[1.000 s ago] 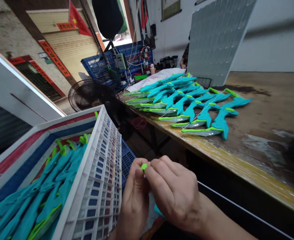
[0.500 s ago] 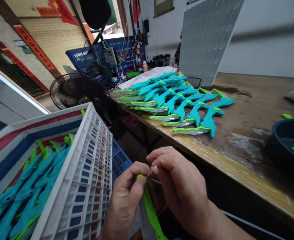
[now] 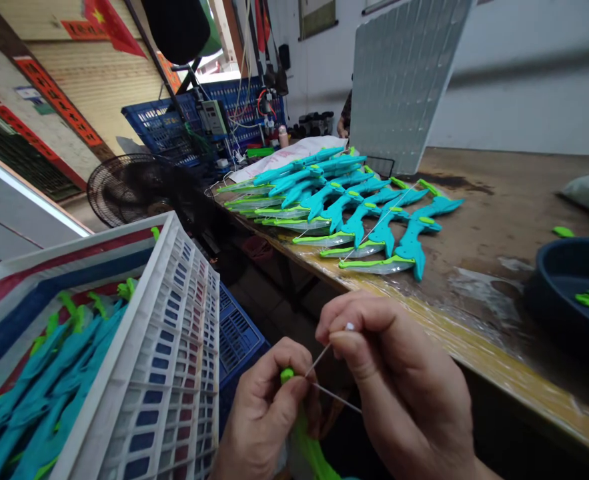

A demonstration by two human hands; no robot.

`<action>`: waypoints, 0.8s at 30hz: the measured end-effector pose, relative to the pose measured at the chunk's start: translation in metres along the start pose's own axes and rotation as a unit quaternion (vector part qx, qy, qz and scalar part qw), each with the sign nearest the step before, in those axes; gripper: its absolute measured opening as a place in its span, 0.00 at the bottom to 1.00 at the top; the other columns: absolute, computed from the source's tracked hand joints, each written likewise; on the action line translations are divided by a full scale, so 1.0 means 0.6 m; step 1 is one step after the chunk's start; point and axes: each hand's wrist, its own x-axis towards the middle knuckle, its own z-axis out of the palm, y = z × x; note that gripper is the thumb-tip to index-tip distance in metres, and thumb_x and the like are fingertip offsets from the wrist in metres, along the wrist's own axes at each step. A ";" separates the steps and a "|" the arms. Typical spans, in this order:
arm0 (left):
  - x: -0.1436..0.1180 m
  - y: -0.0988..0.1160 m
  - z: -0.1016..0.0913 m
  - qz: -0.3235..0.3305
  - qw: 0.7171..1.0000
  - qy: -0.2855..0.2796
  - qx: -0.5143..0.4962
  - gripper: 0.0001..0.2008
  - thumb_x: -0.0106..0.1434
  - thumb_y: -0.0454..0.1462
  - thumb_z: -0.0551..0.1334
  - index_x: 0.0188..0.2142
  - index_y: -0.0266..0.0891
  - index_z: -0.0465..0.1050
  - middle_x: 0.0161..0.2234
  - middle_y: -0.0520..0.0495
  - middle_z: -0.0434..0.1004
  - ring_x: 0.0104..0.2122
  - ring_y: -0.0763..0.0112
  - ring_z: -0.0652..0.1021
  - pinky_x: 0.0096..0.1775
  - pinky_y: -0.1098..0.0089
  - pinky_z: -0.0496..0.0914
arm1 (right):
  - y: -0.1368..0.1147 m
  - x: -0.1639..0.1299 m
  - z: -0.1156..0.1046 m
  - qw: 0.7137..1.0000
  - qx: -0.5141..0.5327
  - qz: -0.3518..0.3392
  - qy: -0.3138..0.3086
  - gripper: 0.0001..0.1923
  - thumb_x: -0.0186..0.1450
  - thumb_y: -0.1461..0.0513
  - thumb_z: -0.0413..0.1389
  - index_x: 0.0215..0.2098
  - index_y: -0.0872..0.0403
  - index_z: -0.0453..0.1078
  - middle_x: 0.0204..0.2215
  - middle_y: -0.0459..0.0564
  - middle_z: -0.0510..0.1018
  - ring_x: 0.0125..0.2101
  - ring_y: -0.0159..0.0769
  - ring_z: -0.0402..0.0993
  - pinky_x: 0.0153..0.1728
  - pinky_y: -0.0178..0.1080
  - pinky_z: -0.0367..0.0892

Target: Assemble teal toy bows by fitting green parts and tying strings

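Note:
My left hand (image 3: 269, 407) is closed round the tip of a bright green toy bow limb (image 3: 308, 448), which hangs downward from my fingers. A thin white string (image 3: 319, 359) runs from that tip to my right hand (image 3: 399, 373), whose thumb and forefinger pinch it near a small white end. Another stretch of string passes behind my left thumb toward lower right. On the table beyond lie rows of turquoise toy bows (image 3: 411, 247) with green limbs, some with a string across them.
To the left stands a white crate (image 3: 159, 373) lined with striped cloth, holding more turquoise bow pieces (image 3: 49, 380). A dark basin (image 3: 539, 287) with green parts sits on the table (image 3: 479, 220) at right. A black fan (image 3: 124, 190) stands behind the crate. Part of a person (image 3: 345, 117) shows behind a grey panel (image 3: 404, 87).
My right hand has drawn away from my left, up and to the right, pulling the string out longer between them. The whole view has shifted slightly.

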 end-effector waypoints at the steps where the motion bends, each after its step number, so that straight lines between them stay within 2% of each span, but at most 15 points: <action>1: 0.000 -0.002 0.001 -0.001 1.000 0.013 -0.002 0.08 0.69 0.42 0.63 0.35 0.41 0.74 0.28 0.52 0.68 0.21 0.77 0.69 0.24 0.76 0.65 | 0.004 -0.004 0.001 1.000 0.006 0.003 -0.027 0.06 0.72 0.69 0.51 0.38 0.52 0.65 0.33 0.43 0.74 0.33 0.27 0.74 0.32 0.28 0.70; 4: 0.000 -0.009 -0.001 -0.012 0.998 0.063 0.000 0.08 0.66 0.43 0.67 0.36 0.41 0.75 0.28 0.51 0.70 0.25 0.75 0.70 0.29 0.76 0.66 | 0.019 -0.024 0.003 0.990 -0.035 -0.007 -0.139 0.06 0.72 0.66 0.52 0.36 0.53 0.66 0.38 0.47 0.77 0.38 0.30 0.75 0.35 0.29 0.71; 6: 0.000 -0.013 -0.004 -0.012 0.996 0.085 -0.001 0.08 0.65 0.43 0.68 0.38 0.41 0.76 0.32 0.50 0.72 0.30 0.73 0.71 0.33 0.75 0.68 | 0.026 -0.037 0.001 0.979 -0.093 -0.011 -0.184 0.06 0.72 0.66 0.53 0.35 0.53 0.67 0.42 0.49 0.76 0.39 0.31 0.74 0.35 0.30 0.72; 9: -0.001 -0.015 -0.007 0.006 0.997 0.076 0.013 0.07 0.68 0.41 0.64 0.38 0.41 0.76 0.34 0.49 0.71 0.32 0.73 0.70 0.34 0.76 0.68 | 0.031 -0.048 -0.003 0.972 -0.132 0.033 -0.191 0.08 0.72 0.67 0.52 0.33 0.54 0.67 0.37 0.50 0.75 0.34 0.31 0.73 0.30 0.30 0.70; 11: -0.002 -0.014 -0.008 0.016 0.998 0.057 0.030 0.07 0.70 0.41 0.62 0.39 0.40 0.76 0.35 0.49 0.70 0.31 0.73 0.70 0.32 0.76 0.68 | 0.033 -0.051 -0.005 0.974 -0.109 0.079 -0.185 0.08 0.72 0.67 0.52 0.33 0.53 0.66 0.32 0.47 0.73 0.30 0.30 0.72 0.27 0.30 0.68; 14: 0.000 -0.013 -0.012 0.013 0.998 0.036 0.043 0.07 0.71 0.40 0.61 0.39 0.41 0.75 0.33 0.50 0.68 0.27 0.74 0.69 0.27 0.75 0.67 | 0.038 -0.051 -0.009 0.974 -0.059 0.123 -0.180 0.06 0.70 0.68 0.53 0.36 0.53 0.66 0.30 0.45 0.73 0.28 0.28 0.71 0.26 0.29 0.66; 19: 0.009 -0.018 -0.020 0.044 0.995 0.056 0.077 0.08 0.71 0.40 0.61 0.37 0.39 0.75 0.34 0.50 0.69 0.32 0.74 0.71 0.33 0.76 0.68 | 0.041 -0.047 -0.013 0.971 -0.041 0.095 -0.214 0.07 0.72 0.69 0.54 0.36 0.54 0.70 0.30 0.45 0.73 0.31 0.28 0.71 0.29 0.28 0.65; 24: 0.013 -0.020 -0.021 0.018 0.999 0.045 0.025 0.07 0.70 0.41 0.62 0.37 0.40 0.75 0.31 0.52 0.67 0.25 0.77 0.68 0.25 0.77 0.65 | 0.044 -0.043 -0.014 0.972 -0.025 0.092 -0.213 0.07 0.73 0.69 0.53 0.39 0.54 0.71 0.29 0.43 0.75 0.29 0.26 0.72 0.31 0.27 0.65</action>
